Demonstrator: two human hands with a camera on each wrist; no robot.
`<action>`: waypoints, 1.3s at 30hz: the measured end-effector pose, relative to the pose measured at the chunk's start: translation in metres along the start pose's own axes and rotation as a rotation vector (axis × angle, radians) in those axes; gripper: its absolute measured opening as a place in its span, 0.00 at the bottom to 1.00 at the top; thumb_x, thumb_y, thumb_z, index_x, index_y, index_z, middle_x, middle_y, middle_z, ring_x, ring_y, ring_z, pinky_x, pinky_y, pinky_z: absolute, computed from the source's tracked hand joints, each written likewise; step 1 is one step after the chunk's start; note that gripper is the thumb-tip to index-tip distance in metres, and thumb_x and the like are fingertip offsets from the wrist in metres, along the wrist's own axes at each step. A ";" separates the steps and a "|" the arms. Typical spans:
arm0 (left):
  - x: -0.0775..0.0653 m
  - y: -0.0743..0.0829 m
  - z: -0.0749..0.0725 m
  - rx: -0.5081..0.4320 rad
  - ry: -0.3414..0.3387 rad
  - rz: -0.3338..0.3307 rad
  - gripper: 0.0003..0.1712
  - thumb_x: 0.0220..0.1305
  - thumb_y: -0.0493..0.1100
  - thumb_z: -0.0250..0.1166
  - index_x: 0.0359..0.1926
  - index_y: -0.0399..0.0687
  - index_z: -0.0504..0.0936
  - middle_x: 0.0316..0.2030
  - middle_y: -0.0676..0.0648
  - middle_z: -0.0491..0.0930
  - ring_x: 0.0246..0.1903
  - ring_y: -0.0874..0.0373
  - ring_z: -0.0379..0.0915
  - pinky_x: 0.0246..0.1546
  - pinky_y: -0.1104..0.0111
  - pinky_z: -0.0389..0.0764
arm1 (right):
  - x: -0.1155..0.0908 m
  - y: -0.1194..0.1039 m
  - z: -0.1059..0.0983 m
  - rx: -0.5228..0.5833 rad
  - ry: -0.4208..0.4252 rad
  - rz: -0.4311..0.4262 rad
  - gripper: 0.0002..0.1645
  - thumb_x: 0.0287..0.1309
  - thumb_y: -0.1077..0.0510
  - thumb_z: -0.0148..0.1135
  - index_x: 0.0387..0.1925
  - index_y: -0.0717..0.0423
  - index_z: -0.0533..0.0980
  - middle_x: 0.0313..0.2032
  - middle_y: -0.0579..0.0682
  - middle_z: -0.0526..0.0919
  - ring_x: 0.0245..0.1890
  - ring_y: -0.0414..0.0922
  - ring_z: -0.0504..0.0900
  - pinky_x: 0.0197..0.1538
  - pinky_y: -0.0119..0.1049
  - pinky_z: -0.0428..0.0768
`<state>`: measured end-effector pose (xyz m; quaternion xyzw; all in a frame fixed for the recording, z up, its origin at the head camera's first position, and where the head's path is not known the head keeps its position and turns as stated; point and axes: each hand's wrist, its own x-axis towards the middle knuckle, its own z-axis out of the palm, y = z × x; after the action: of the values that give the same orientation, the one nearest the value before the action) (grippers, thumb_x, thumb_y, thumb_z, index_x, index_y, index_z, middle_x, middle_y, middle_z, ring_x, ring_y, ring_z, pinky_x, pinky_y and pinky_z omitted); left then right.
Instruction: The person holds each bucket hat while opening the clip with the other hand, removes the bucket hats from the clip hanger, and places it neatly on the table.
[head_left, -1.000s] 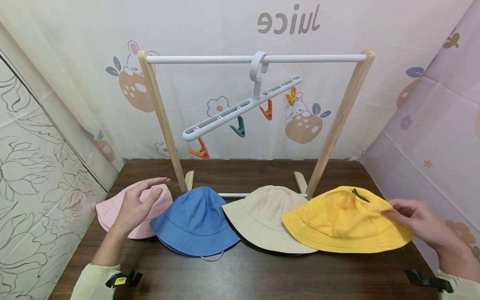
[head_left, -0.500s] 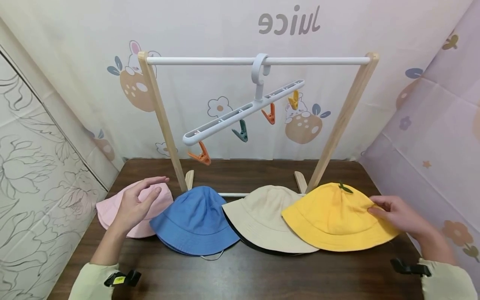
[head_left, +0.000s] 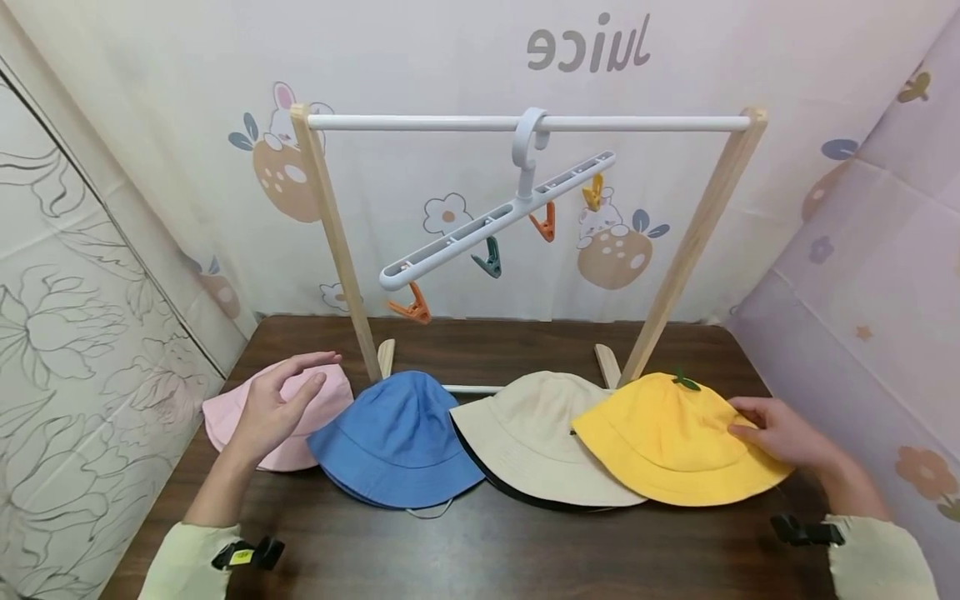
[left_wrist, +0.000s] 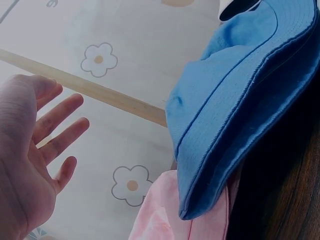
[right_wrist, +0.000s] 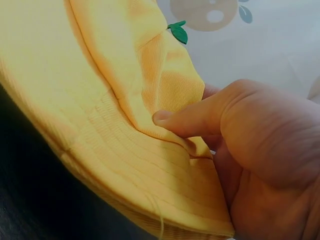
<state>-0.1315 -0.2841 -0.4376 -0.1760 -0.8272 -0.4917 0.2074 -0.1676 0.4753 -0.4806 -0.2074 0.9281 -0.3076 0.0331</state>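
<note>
At the right end of a row of hats lies a yellow bucket hat point(head_left: 667, 442) with a small green leaf on its crown. My right hand point(head_left: 783, 433) pinches its right side; in the right wrist view the thumb point(right_wrist: 185, 120) presses on the cloth and the other fingers are mostly hidden behind it. My left hand point(head_left: 277, 408) hovers over the pink hat point(head_left: 330, 408), fingers relaxed and holding nothing. A blue hat point(head_left: 401, 446) lies beside the pink one. The beige hat point(head_left: 536, 442) is partly covered by the yellow brim, with a black edge showing under it.
Behind the hats stands a wooden rack with a white top rail point(head_left: 420, 122). A white hanger point(head_left: 498, 218) hangs from it at a slant, bearing orange, green and yellow clips point(head_left: 489, 258). Patterned curtains enclose the dark wooden table point(head_left: 525, 554) at the back and sides.
The right hand has moved left with the yellow hat's right side, and the leaf on its crown has shifted left. My left hand has stayed nearly still above the pink hat.
</note>
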 end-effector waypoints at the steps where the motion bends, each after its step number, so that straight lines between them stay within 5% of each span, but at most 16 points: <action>1: 0.000 0.000 0.000 0.000 0.000 -0.001 0.20 0.77 0.28 0.65 0.64 0.41 0.89 0.58 0.70 0.89 0.61 0.81 0.82 0.67 0.82 0.72 | 0.000 0.000 0.000 0.004 0.003 0.012 0.10 0.67 0.76 0.70 0.49 0.73 0.85 0.40 0.24 0.85 0.37 0.24 0.76 0.38 0.19 0.73; 7: 0.000 -0.002 -0.001 0.012 -0.001 -0.009 0.19 0.77 0.28 0.66 0.63 0.42 0.90 0.58 0.70 0.89 0.61 0.81 0.81 0.66 0.83 0.72 | 0.003 0.000 0.003 -0.023 -0.018 0.081 0.13 0.69 0.72 0.71 0.53 0.71 0.85 0.42 0.28 0.87 0.39 0.22 0.76 0.40 0.19 0.74; 15: -0.001 -0.006 -0.003 0.024 0.001 0.003 0.20 0.76 0.27 0.66 0.63 0.41 0.90 0.58 0.62 0.91 0.62 0.81 0.81 0.66 0.85 0.73 | 0.008 -0.005 0.001 -0.064 -0.052 0.174 0.22 0.71 0.68 0.73 0.61 0.74 0.82 0.53 0.66 0.91 0.45 0.17 0.75 0.44 0.21 0.79; 21: -0.002 -0.007 -0.005 0.041 0.000 -0.015 0.19 0.77 0.28 0.66 0.64 0.42 0.90 0.58 0.66 0.90 0.62 0.82 0.80 0.65 0.84 0.72 | 0.007 -0.007 0.004 -0.029 -0.045 0.197 0.27 0.72 0.69 0.72 0.68 0.76 0.78 0.55 0.68 0.89 0.44 0.19 0.78 0.43 0.25 0.83; 27: -0.003 -0.007 -0.006 0.048 0.003 -0.015 0.19 0.77 0.28 0.65 0.63 0.40 0.90 0.58 0.55 0.93 0.61 0.82 0.80 0.65 0.85 0.72 | 0.004 -0.002 0.008 -0.037 -0.009 0.133 0.26 0.70 0.72 0.72 0.66 0.76 0.79 0.54 0.69 0.89 0.45 0.18 0.78 0.43 0.23 0.82; 32: -0.004 -0.009 -0.005 0.036 -0.006 -0.015 0.19 0.78 0.28 0.65 0.64 0.40 0.89 0.58 0.55 0.92 0.62 0.81 0.80 0.66 0.85 0.72 | 0.003 -0.002 0.008 -0.003 0.012 0.106 0.24 0.72 0.72 0.69 0.65 0.75 0.79 0.50 0.59 0.92 0.44 0.20 0.81 0.42 0.24 0.81; 35: -0.004 -0.009 -0.006 0.037 -0.012 -0.016 0.19 0.78 0.28 0.65 0.64 0.41 0.89 0.58 0.58 0.92 0.62 0.81 0.80 0.66 0.85 0.72 | 0.004 -0.006 0.007 0.023 0.044 0.095 0.20 0.76 0.71 0.65 0.65 0.75 0.79 0.51 0.36 0.90 0.47 0.17 0.80 0.42 0.21 0.80; 39: -0.003 -0.007 -0.011 0.051 -0.010 -0.020 0.19 0.78 0.28 0.65 0.64 0.42 0.90 0.58 0.68 0.89 0.62 0.83 0.80 0.66 0.86 0.71 | 0.009 -0.015 0.001 0.045 0.114 0.096 0.19 0.83 0.65 0.60 0.65 0.75 0.79 0.51 0.10 0.77 0.51 0.11 0.75 0.45 0.13 0.77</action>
<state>-0.1306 -0.2973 -0.4400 -0.1646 -0.8423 -0.4715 0.2027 -0.1697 0.4604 -0.4725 -0.1440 0.9302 -0.3377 -0.0002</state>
